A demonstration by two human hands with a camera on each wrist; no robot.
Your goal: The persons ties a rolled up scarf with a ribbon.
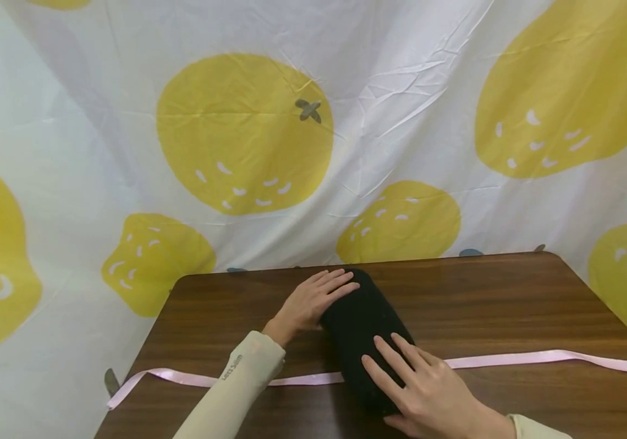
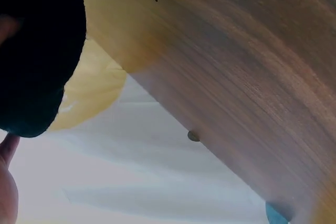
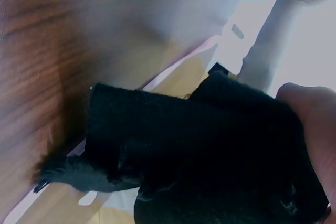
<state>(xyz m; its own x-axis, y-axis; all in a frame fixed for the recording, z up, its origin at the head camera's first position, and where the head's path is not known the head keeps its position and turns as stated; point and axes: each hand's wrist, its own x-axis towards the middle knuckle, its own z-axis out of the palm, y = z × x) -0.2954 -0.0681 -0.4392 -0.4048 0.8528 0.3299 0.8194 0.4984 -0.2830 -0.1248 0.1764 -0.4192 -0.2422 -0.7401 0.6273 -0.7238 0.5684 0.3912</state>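
A folded black scarf (image 1: pixel 359 329), fuzzy and thick, lies slantwise between the two hands over the middle of the table. My left hand (image 1: pixel 310 302) holds its far end, fingers across the top; in the left wrist view the thumb (image 2: pixel 9 148) is at the edge of the black cloth (image 2: pixel 42 66). At the near end my right hand (image 1: pixel 434 387) grips the other side, fingers spread over the top and thumb low at the edge. Layered folds (image 3: pixel 210 150) and a fringed end (image 3: pixel 73 174) show in the right wrist view.
A pink ribbon (image 1: pixel 543 358) runs across the brown wooden table (image 1: pixel 499 305) from side to side, passing behind the scarf in the head view. Behind the table hangs a white cloth (image 1: pixel 390 140) printed with yellow fruit, close against the far edge.
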